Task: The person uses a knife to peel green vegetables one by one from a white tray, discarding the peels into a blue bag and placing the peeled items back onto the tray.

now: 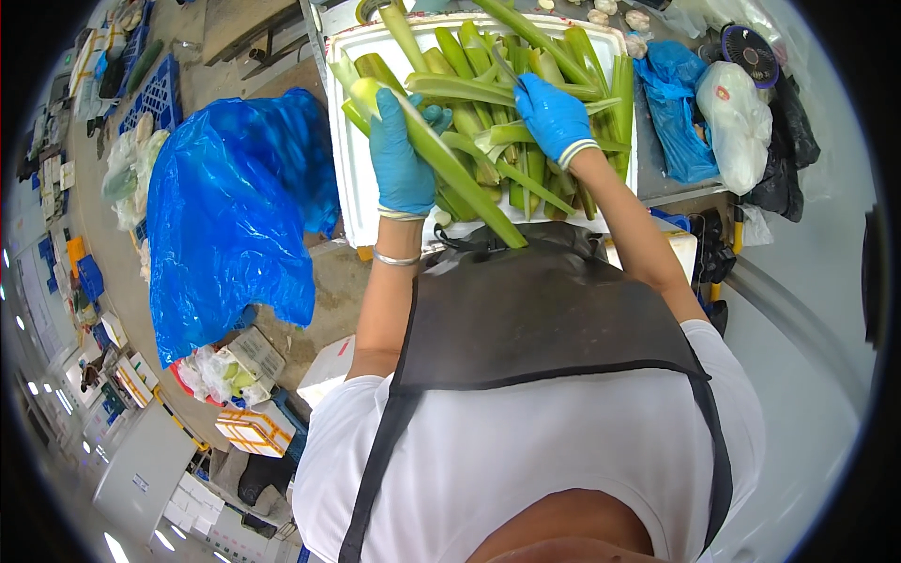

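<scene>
My left hand (401, 155), in a blue disposable glove, grips a long, thick green vegetable stalk (457, 172). The stalk slants from its pale upper end down to my dark apron (549, 324). My right hand (552, 116), gloved the same way, is closed around a knife whose narrow metal blade (504, 65) points up and left; its handle is hidden by the fingers. Beneath both hands, a white foam box (343, 179) holds many green stalks (464, 119) and loose strips of peel (535, 186).
At the left hangs a large blue plastic bag (225, 211). Right of the foam box lie a smaller blue bag (676, 119), a white plastic bag (735, 127) and a small fan (750, 55). Garlic bulbs (602, 8) and a tape roll (373, 8) sit along the far edge.
</scene>
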